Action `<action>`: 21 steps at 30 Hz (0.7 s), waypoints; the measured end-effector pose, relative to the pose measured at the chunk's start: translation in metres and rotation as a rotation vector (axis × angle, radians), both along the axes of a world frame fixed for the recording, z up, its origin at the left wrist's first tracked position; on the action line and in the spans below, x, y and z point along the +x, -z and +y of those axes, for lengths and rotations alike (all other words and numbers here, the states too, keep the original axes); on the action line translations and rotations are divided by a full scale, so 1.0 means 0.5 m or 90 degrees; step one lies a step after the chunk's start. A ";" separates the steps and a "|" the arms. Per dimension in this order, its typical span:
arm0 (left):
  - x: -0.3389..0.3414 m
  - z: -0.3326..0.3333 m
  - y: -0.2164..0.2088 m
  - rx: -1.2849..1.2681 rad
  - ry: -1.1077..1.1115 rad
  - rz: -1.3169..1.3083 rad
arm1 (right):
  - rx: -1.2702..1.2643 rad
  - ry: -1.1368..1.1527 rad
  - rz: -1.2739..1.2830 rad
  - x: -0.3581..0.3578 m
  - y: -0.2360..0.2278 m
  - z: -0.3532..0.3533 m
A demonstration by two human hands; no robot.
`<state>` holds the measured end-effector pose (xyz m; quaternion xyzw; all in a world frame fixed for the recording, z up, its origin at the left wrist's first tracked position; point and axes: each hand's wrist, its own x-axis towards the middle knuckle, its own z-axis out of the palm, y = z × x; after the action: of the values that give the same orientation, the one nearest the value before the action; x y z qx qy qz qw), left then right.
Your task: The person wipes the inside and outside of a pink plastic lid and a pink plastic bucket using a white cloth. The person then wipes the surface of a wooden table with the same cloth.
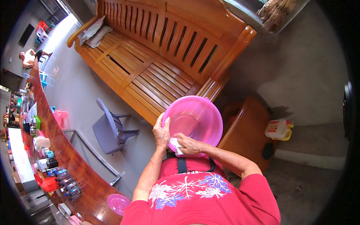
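Observation:
A round pink plastic basin [210, 108] is held tilted in front of my waist, its inside facing up toward me. My left hand [162, 132] grips its left rim, with the thumb over the edge. Inside the near left part of the basin, my right hand [188, 144] is closed around a crumpled white cloth [176, 145]. The cloth rests at the basin's inner wall near the rim. Some of the cloth is hidden in my fingers.
A long slatted wooden bench [150, 80] stands ahead. To its right are a low wooden table [255, 131] and a jug [278, 129]. A grey plastic chair [105, 129] is at left, beside a curved counter [86, 180] holding bottles and a pink lid [118, 203]. Far left, a person [29, 58] sits.

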<state>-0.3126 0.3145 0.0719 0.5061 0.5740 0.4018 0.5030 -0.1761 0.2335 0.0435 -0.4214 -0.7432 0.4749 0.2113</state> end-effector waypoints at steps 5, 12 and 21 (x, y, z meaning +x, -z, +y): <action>-0.019 0.011 0.006 -0.059 -0.003 -0.169 | -0.118 0.395 0.210 -0.072 -0.014 0.107; -0.032 0.019 0.000 -0.165 0.067 -0.280 | -0.140 0.994 0.556 -0.039 -0.023 0.269; -0.068 0.045 -0.034 -0.358 0.132 -0.491 | 0.004 0.448 0.070 -0.149 -0.057 0.059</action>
<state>-0.3463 0.3368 0.0889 0.2193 0.3789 0.3372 0.8334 -0.2507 0.2628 0.0721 -0.6250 -0.5414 0.3925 0.4028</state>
